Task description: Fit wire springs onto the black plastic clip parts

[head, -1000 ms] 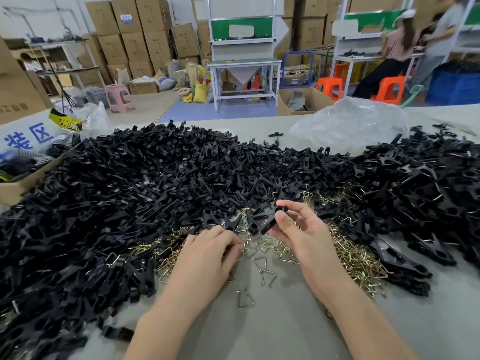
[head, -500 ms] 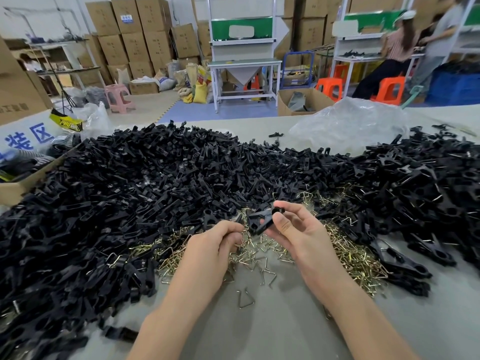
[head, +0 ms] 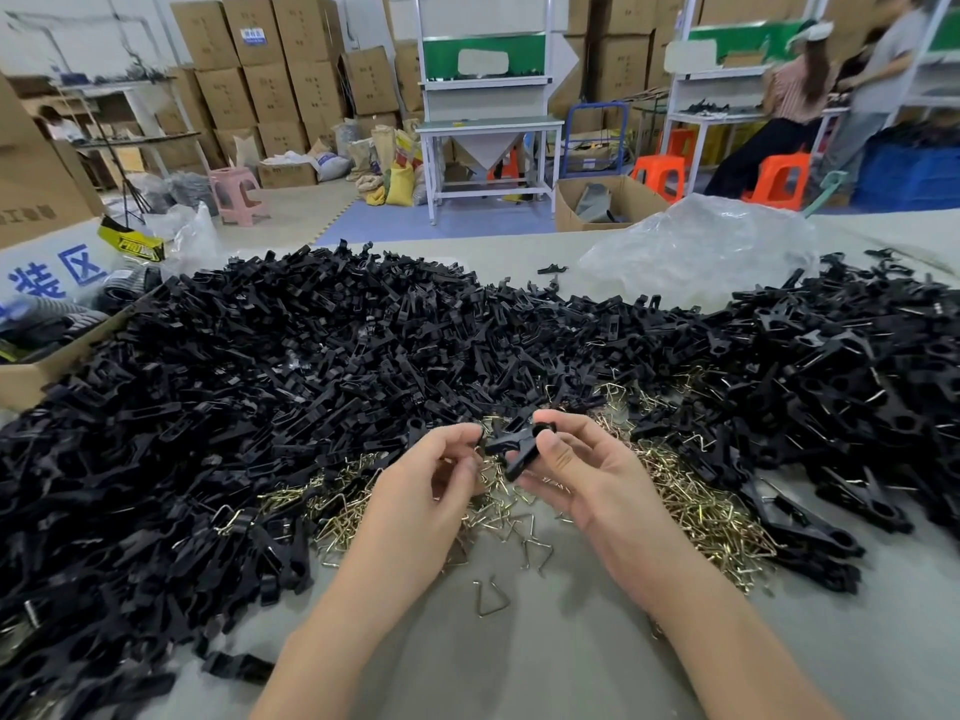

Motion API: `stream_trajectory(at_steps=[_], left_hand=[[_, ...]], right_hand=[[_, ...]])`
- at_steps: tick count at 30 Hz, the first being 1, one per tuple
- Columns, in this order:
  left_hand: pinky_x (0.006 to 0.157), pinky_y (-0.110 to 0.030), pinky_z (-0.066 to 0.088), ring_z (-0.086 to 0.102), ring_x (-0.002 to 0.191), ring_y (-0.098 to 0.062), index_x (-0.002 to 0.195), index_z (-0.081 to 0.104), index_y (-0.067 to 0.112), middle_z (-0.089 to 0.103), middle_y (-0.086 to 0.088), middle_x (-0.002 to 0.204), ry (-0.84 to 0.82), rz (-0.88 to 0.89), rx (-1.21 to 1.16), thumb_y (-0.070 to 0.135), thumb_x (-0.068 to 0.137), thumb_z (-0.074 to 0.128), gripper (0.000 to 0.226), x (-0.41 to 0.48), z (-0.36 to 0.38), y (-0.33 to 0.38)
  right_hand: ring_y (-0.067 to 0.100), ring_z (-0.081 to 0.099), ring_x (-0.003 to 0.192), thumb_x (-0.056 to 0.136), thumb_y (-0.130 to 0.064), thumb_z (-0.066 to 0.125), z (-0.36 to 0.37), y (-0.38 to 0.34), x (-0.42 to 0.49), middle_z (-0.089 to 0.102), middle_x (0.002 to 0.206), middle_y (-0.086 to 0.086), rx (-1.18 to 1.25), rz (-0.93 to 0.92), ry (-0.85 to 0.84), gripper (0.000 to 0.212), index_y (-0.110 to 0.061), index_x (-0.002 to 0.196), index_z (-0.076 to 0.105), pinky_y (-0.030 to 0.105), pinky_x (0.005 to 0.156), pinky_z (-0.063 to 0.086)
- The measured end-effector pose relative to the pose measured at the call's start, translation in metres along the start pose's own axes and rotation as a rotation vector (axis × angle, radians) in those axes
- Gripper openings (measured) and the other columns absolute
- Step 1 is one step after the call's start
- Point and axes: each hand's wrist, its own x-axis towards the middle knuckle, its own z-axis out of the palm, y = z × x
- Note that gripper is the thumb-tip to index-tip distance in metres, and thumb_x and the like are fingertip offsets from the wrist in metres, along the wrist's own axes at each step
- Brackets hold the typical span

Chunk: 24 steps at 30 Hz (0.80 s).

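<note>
My right hand (head: 576, 470) grips a black plastic clip (head: 511, 449) between thumb and fingers, lifted a little above the table. My left hand (head: 431, 491) is raised beside it, fingers curled, fingertips touching the clip's left end; whether it pinches a wire spring I cannot tell. Under both hands lies a heap of brass-coloured wire springs (head: 696, 511). One loose spring (head: 488, 597) lies on the grey table (head: 519, 662) near me. A large pile of black clip parts (head: 260, 381) covers the left and middle; more black clips (head: 857, 387) are heaped on the right.
A crumpled clear plastic bag (head: 701, 246) lies at the table's far right. An open cardboard box (head: 47, 350) sits at the left edge. Beyond the table stand workbenches, stacked cartons, orange stools and two people at the far right.
My left hand has risen from the spring heap and moved right to meet the clip. My right hand has lifted the clip slightly and turned it towards the left hand.
</note>
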Motion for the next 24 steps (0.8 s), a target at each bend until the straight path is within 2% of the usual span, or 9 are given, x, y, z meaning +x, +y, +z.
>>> stream_trajectory(at_steps=[4, 8, 12, 14, 16, 20, 24], left_hand=[[0.065, -0.014, 0.048, 0.066, 0.075, -0.006, 0.097, 0.069, 0.034, 0.074, 0.012, 0.086, 0.025, -0.011, -0.06, 0.015, 0.098, 0.062, 0.02, 0.0, 0.0, 0.003], [0.062, -0.012, 0.043, 0.058, 0.068, 0.0, 0.092, 0.067, 0.033, 0.073, 0.016, 0.088, 0.051, -0.046, -0.108, 0.023, 0.096, 0.064, 0.011, 0.001, -0.001, 0.004], [0.07, -0.013, 0.045, 0.061, 0.08, 0.0, 0.089, 0.067, 0.036, 0.068, 0.019, 0.094, 0.098, -0.01, -0.084, 0.024, 0.094, 0.068, 0.013, -0.001, -0.002, 0.006], [0.07, -0.01, 0.043, 0.062, 0.078, 0.001, 0.089, 0.068, 0.033, 0.07, 0.018, 0.09, 0.109, -0.019, -0.096, 0.024, 0.094, 0.069, 0.011, 0.0, -0.002, 0.007], [0.068, -0.009, 0.044, 0.062, 0.073, 0.003, 0.09, 0.07, 0.029, 0.073, 0.015, 0.085, 0.097, -0.057, -0.153, 0.023, 0.094, 0.069, 0.007, 0.001, -0.003, 0.008], [0.069, -0.017, 0.054, 0.068, 0.076, -0.005, 0.094, 0.074, 0.021, 0.077, 0.004, 0.084, 0.064, -0.176, -0.367, 0.022, 0.094, 0.068, 0.006, 0.003, -0.001, 0.009], [0.069, -0.023, 0.053, 0.066, 0.078, -0.012, 0.088, 0.074, 0.016, 0.075, -0.005, 0.085, 0.048, -0.249, -0.601, 0.016, 0.095, 0.067, 0.01, 0.002, 0.003, 0.011]], right_hand=[[0.026, 0.074, 0.098, 0.08, -0.02, 0.072, 0.001, -0.001, -0.001, 0.075, 0.106, 0.015, 0.047, 0.063, -0.038, 0.027, -0.012, 0.106, 0.071, 0.033, 0.079, 0.061], [0.026, 0.072, 0.098, 0.081, -0.02, 0.072, 0.001, -0.003, -0.001, 0.073, 0.11, 0.018, 0.089, 0.086, -0.04, 0.028, -0.012, 0.107, 0.071, 0.036, 0.079, 0.061], [0.03, 0.074, 0.099, 0.08, -0.022, 0.072, 0.001, -0.005, -0.001, 0.074, 0.108, 0.021, 0.14, 0.097, -0.079, 0.028, -0.014, 0.107, 0.071, 0.036, 0.077, 0.061], [0.03, 0.074, 0.098, 0.081, -0.021, 0.072, 0.001, -0.004, -0.001, 0.074, 0.108, 0.022, 0.15, 0.078, -0.079, 0.026, -0.015, 0.106, 0.072, 0.037, 0.078, 0.062], [0.028, 0.074, 0.098, 0.081, -0.02, 0.071, 0.002, -0.004, 0.0, 0.074, 0.11, 0.021, 0.15, 0.046, -0.057, 0.022, -0.017, 0.102, 0.075, 0.037, 0.079, 0.062], [0.03, 0.075, 0.098, 0.082, -0.011, 0.069, 0.002, -0.006, -0.001, 0.07, 0.118, 0.024, 0.204, 0.028, -0.027, 0.019, -0.015, 0.1, 0.077, 0.031, 0.074, 0.061], [0.033, 0.074, 0.101, 0.08, -0.005, 0.069, 0.003, -0.006, -0.001, 0.069, 0.116, 0.023, 0.221, 0.034, -0.008, 0.02, -0.015, 0.094, 0.08, 0.029, 0.074, 0.062]])
